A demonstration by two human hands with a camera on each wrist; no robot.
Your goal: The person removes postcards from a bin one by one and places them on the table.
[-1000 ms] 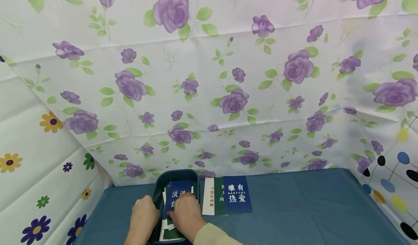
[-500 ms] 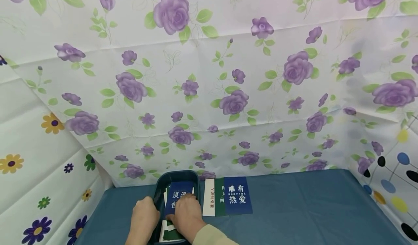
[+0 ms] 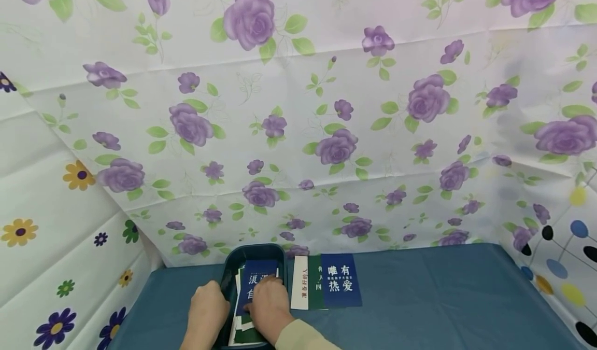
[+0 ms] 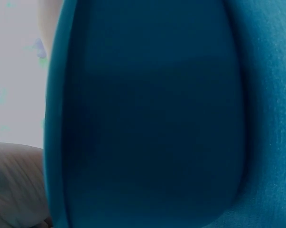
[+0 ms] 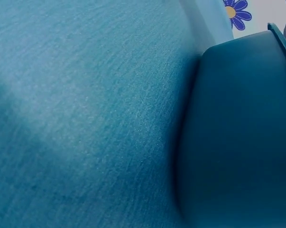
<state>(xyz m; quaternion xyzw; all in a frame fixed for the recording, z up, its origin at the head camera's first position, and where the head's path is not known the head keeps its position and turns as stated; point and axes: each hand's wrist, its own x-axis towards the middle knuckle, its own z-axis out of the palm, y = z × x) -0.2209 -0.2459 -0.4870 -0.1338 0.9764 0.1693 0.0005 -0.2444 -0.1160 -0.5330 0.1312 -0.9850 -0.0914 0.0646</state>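
Observation:
In the head view, a dark blue-green plastic bin stands on the cloth-covered table and holds a pile of cards. My left hand grips its left rim, fingers curled over the edge. In the left wrist view, the bin's outer wall fills the middle. My right hand reaches into the bin over a blue card with white Chinese characters. The thumb lies low on that card; whether the hidden fingertips pinch it cannot be told. White and green cards lie below it.
Right of the bin, a white card, a green card and a blue card lie overlapping in a row on the blue-green tablecloth. Floral sheets rise behind and at both sides.
Both hands stay at the bin. The right thumb shifts slightly on the blue card, and the white and green pieces beneath show a little differently. The row of cards has not changed.

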